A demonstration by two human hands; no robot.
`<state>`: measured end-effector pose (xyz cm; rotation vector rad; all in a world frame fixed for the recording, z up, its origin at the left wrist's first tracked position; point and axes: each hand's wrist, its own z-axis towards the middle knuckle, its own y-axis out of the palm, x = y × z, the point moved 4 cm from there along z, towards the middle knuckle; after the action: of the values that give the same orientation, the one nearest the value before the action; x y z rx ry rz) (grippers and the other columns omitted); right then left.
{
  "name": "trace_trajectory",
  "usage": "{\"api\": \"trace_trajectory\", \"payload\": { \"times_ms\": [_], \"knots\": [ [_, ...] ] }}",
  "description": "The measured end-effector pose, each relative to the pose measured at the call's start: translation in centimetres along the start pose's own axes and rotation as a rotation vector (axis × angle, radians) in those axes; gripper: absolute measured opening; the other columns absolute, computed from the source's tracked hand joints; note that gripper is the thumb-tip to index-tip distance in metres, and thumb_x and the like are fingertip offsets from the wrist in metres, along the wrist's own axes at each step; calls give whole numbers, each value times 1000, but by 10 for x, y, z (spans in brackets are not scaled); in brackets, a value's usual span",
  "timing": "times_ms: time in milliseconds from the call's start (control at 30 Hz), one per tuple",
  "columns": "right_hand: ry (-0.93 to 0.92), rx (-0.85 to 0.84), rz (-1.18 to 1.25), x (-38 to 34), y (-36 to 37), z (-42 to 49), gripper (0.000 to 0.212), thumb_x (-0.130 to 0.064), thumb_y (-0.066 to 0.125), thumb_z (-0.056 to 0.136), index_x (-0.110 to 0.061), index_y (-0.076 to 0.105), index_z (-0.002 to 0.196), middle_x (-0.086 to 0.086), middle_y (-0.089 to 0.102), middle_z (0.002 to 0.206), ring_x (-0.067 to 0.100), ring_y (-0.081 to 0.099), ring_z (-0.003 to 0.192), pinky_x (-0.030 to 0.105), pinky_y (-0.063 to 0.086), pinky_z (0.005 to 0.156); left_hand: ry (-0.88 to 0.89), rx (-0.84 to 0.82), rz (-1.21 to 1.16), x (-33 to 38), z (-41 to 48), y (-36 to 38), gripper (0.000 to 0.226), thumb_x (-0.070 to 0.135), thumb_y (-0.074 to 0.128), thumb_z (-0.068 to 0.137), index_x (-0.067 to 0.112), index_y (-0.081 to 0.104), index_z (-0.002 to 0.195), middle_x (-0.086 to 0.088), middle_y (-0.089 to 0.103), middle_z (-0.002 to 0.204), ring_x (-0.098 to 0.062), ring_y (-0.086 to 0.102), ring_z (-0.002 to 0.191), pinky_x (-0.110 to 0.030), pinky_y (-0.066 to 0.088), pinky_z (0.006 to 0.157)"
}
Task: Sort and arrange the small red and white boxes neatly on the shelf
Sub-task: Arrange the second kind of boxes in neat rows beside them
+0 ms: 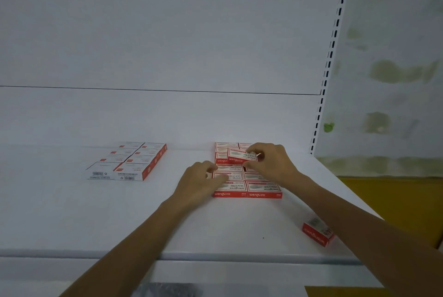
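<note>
- Fingers and thumb of the right hand [271,162] are clamped on a small red and white box [241,155], pinching its right end and near edge.
- That held box sits just above the far rows of the right block of boxes [248,188], with its long axis running left to right and slightly tilted.
- Bent fingers and thumb of the left hand [199,181] rest on the left column of the same block; I cannot tell whether they pinch a box or only press on it.
- Both hands cover the middle rows of the block, so the exact count there is hidden.
- A left block of boxes [129,164] lies well apart to the left, in two columns packed side by side.
- One stray box [316,234] lies near the shelf's right front corner, at a slant and partly hidden by the right forearm.
- All of it rests on a white shelf [72,212] with a white back panel [167,32], a slotted upright [335,32] on the right and a stained wall [395,56] beyond it.
- Boxes in the right block lie flat with their long axes left to right, their print upside down from this side and their red "wengu" edges facing near.
- Near boxes in the left block show white barcode faces upward and red sides to the right.
</note>
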<state>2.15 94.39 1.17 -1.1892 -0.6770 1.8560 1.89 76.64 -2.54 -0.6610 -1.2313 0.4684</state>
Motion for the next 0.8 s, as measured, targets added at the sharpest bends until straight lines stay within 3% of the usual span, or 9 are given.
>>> {"api": "trace_trajectory", "payload": {
  "times_ms": [133,233,333,500,633,800],
  "knots": [
    [-16,-59,-29,-5,16,0,35,-27,65,83,-14,62,117,3,62,119,9,54,90,17,45,77,29,-8,165,-2,2,9,63,55,63,75,24,47,127,1,55,124,-16,53,110,-32,47,93],
    [-12,-111,-60,-9,25,1,35,-27,63,84,-16,62,117,3,61,120,15,56,104,27,47,91,39,-63,124,0,-2,9,74,66,60,64,27,46,126,3,59,124,-19,57,108,-38,49,94],
    [-47,-100,-98,-12,25,1,35,-27,62,85,-16,63,118,2,55,118,16,52,108,24,41,92,69,-75,125,3,-5,8,83,71,57,54,30,45,125,6,61,122,-19,57,107,-40,49,93],
    [-51,-92,-150,-10,27,4,34,-29,59,88,-17,63,119,6,54,118,16,54,103,20,42,84,53,-73,102,0,-5,7,85,67,66,57,27,42,127,4,60,124,-18,58,108,-39,50,93],
    [-46,-80,-149,-12,27,7,31,-25,56,90,-15,64,118,6,58,118,16,54,105,20,40,85,76,-67,96,0,-4,8,78,59,71,66,25,42,130,4,60,125,-16,59,108,-36,50,93],
    [-47,-74,-141,-13,28,8,30,-21,58,90,-11,63,117,8,58,118,18,55,105,21,40,87,92,-81,102,0,-6,9,83,71,59,53,32,45,124,7,63,117,-14,60,102,-37,51,91]
  ]
}}
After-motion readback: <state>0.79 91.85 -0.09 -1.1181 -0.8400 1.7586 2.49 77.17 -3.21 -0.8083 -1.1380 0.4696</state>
